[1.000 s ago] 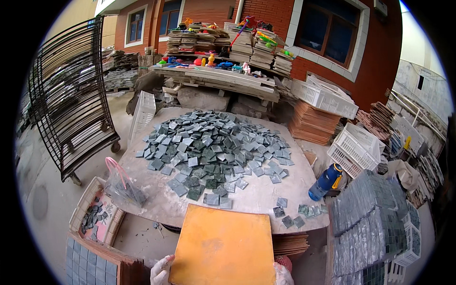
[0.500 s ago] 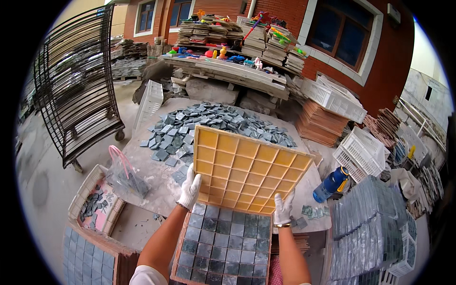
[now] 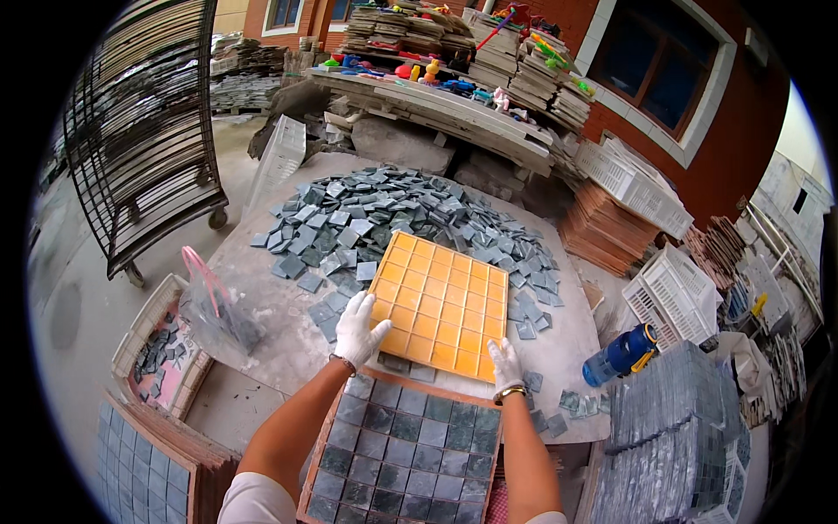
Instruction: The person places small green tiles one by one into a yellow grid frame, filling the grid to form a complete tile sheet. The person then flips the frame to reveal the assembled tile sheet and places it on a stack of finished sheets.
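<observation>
Your white-gloved left hand (image 3: 356,332) and right hand (image 3: 504,365) have fingers clamped on opposite edges of one yellow, square, gridded tray (image 3: 443,301), tilted over the pale worktop (image 3: 262,297). It blocks your view of part of one heap of grey-green square tiles (image 3: 401,208), too many to count. Nearest you lies one brown-edged tile grid (image 3: 400,452); one blue bottle (image 3: 615,356) stands right, one pink-handled clear plastic bag (image 3: 229,327) left.
</observation>
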Action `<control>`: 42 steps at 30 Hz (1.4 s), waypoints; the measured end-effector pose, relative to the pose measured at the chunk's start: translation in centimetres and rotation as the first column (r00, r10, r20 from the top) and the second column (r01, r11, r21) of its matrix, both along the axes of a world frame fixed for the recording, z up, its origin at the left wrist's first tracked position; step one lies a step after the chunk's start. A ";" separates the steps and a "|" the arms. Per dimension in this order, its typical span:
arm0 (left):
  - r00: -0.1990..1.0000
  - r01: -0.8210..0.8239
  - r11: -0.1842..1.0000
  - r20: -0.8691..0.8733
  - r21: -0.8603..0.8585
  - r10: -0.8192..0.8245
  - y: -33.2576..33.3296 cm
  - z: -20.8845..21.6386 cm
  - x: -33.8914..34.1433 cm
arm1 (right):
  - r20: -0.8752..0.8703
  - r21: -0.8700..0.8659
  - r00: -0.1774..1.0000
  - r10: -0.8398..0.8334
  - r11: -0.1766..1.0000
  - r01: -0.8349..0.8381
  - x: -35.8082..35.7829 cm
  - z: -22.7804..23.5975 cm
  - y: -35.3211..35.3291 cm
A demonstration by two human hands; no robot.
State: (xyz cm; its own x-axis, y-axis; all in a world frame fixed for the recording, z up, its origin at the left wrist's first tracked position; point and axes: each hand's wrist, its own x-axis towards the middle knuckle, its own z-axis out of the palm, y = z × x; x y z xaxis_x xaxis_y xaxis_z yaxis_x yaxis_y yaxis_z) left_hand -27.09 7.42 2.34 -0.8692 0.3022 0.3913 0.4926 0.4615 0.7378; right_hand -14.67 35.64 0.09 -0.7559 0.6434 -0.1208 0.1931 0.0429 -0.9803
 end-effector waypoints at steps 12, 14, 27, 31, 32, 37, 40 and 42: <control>0.841 0.273 0.679 -0.173 -0.682 -0.512 -2.5 -2.5 9.6 | -0.039 0.665 0.999 0.011 0.747 0.018 14.6 -0.4 -2.2; 0.857 0.272 0.685 -0.153 -0.676 -0.492 -2.8 -2.4 9.7 | -0.091 0.475 0.995 -0.045 0.876 0.083 19.7 -0.7 -3.6; 0.857 0.227 0.593 -0.132 -0.772 -0.499 -0.7 -2.9 10.5 | 0.058 0.745 0.973 -0.225 0.658 0.108 31.3 -6.6 -8.7; 0.879 0.230 0.622 -0.115 -0.749 -0.463 2.4 -3.4 11.0 | 0.074 0.776 0.967 -0.242 0.624 0.096 31.3 -6.7 -8.3; 0.868 0.219 0.617 -0.137 -0.756 -0.477 2.8 -3.4 11.3 | 0.071 0.779 0.967 -0.246 0.619 0.100 31.3 -6.7 -8.3; 0.812 0.261 0.567 -0.140 -0.781 -0.567 5.0 -3.2 13.2 | 0.080 0.771 0.963 -0.256 0.628 0.103 31.2 -6.7 -8.6; 0.844 0.249 0.596 -0.131 -0.763 -0.520 4.6 -3.7 12.8 | 0.072 0.762 0.961 -0.266 0.637 0.119 31.7 -6.3 -8.4; 0.867 0.230 0.595 -0.116 -0.771 -0.485 3.3 -3.4 12.4 | 0.047 0.754 0.963 -0.264 0.642 0.139 32.0 -6.7 -8.3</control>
State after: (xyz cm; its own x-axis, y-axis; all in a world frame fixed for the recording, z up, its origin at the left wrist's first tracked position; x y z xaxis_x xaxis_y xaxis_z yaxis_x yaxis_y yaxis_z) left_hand -14.68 10.75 -1.10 -0.5104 0.8524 0.1133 0.8598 0.5082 0.0495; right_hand 17.30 27.37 -6.60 -0.6108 0.7000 0.3701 0.4170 0.6817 -0.6012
